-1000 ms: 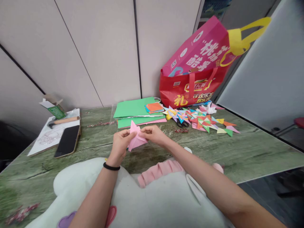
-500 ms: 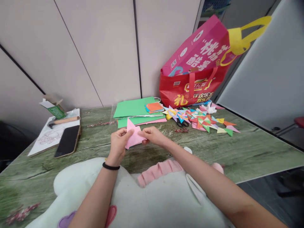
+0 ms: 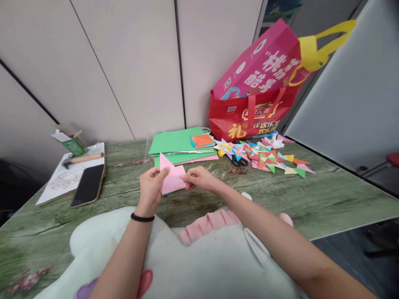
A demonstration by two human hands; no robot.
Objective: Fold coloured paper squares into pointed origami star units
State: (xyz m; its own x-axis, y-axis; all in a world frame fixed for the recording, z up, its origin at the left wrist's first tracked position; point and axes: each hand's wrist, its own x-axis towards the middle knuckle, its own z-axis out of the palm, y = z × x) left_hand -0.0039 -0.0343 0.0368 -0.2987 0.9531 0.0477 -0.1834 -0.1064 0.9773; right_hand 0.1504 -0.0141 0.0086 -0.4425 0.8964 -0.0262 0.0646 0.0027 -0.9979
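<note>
Between both hands, above the table, is a partly folded sheet of pink origami paper (image 3: 172,179) with one sharp point rising at its upper left. My left hand (image 3: 151,187) pinches its left side, thumb on the front face. At the right edge, my right hand (image 3: 199,178) pinches the paper between thumb and fingers. Beneath the pink paper a bluish edge shows; whether it belongs to other paper sheets I cannot tell. Green sheets (image 3: 174,142) lie just behind the hands, with a small stack of square coloured paper (image 3: 203,140) on top.
Folded paper pieces (image 3: 264,158) and black scissors (image 3: 239,162) lie right of the sheets. Behind stands a red bag (image 3: 224,116). At left are a phone (image 3: 88,186), a hammer (image 3: 84,158) and a small green box (image 3: 74,143). A pale plush cushion (image 3: 199,265) fills the front.
My left hand has moved slightly left with the paper's left side. More of the pink paper's face shows between the hands, while my right hand stays nearly in place.
</note>
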